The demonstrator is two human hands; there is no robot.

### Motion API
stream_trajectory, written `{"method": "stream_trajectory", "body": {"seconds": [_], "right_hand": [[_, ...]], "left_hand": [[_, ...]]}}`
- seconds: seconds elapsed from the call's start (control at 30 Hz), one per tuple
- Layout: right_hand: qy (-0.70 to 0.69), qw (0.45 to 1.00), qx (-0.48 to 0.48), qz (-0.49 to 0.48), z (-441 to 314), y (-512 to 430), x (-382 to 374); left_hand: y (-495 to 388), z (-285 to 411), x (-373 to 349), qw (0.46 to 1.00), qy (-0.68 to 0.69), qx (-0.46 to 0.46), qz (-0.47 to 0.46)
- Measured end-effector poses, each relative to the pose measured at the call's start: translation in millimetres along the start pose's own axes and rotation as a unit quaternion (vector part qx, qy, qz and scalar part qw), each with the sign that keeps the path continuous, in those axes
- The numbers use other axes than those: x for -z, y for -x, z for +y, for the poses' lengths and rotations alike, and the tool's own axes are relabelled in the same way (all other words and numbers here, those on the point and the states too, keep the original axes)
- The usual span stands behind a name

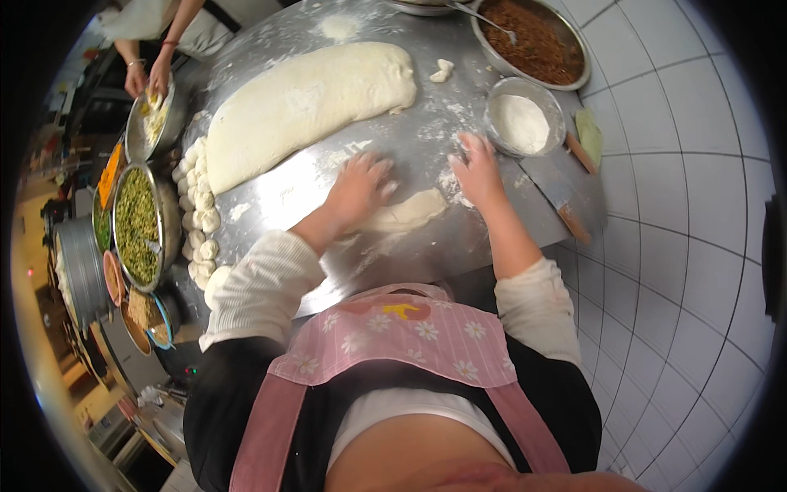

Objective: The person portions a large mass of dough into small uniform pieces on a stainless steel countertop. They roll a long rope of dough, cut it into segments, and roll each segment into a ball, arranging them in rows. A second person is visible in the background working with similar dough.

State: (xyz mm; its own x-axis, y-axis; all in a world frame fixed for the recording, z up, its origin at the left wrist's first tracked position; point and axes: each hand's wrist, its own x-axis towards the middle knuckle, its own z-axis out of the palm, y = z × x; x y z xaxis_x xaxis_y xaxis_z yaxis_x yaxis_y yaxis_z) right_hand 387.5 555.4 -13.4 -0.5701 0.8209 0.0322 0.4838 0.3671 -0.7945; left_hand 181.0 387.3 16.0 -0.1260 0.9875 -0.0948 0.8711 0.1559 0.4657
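A short strip of dough [406,212] lies on the floured steel table [424,252] in front of me. My left hand [363,187] is just above the strip's left end, fingers spread and loosely bent; whether it touches the dough I cannot tell. To the right of the strip, my right hand [476,169] is over a patch of scattered flour, its fingers apart and holding nothing. Flour whitens the fingertips of both hands. Beyond them lies a large, thick slab of dough [313,101]. A steel bowl of flour [522,123] stands just past my right hand.
Small dough pieces [200,203] line the table's left side, near a bowl of chopped green filling [136,224]. At upper left, another person's hands [147,80] work over a bowl [175,114]. A bowl of brown filling [535,46] and wooden-handled scraper [572,221] lie right, beside a tiled wall [658,184].
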Motion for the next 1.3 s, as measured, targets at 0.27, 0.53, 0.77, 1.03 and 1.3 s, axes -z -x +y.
{"method": "stream_trajectory", "body": {"seconds": [0.27, 0.53, 0.77, 1.03, 1.3], "right_hand": [[0.130, 0.937, 0.154, -0.286, -73.5, 7.9, -30.7], [0.330, 0.838, 0.281, -0.331, -40.5, 39.5, -52.1], [0.304, 0.877, 0.279, -0.245, -69.8, 76.3, -56.3], [0.286, 0.926, 0.191, -0.155, -67.1, 83.3, -46.6], [0.332, 0.926, 0.137, -0.117, -55.3, 65.2, -97.5]], "left_hand": [[208.8, -53.8, 7.3, 0.947, -0.060, 0.315, 0.014], [269.1, -43.4, -8.0, 0.941, -0.038, 0.327, 0.084], [281.0, -41.7, -1.9, 0.927, -0.081, 0.339, 0.142], [254.4, -68.0, 23.6, 0.937, -0.136, 0.312, 0.079], [69.5, -4.8, -39.4, 0.991, -0.093, 0.075, 0.057]]}}
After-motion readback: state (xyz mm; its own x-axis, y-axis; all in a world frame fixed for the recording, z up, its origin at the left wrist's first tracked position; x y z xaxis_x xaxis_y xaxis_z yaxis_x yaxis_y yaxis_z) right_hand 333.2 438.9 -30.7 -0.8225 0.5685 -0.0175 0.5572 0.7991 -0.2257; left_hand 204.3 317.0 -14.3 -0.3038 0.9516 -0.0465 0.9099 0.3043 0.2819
